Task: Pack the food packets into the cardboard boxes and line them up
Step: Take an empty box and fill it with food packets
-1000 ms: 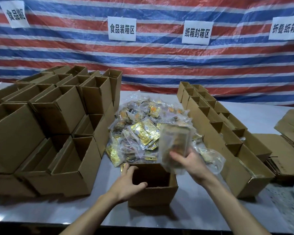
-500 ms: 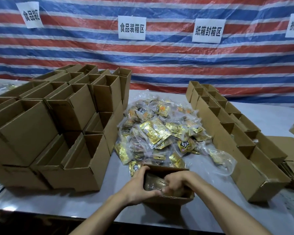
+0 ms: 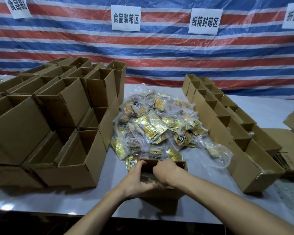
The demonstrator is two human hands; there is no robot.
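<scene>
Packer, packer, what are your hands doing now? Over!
Hands: left hand, right hand both down in cardboard box, on packets. Nothing in the way.

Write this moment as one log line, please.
step: packing | left hand: grips box wall | right hand: curled inside box on packets, grip hidden | pile: behind box

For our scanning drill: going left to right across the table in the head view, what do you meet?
Stack of open cardboard boxes → pile of food packets → row of open cardboard boxes → flattened cardboard.
</scene>
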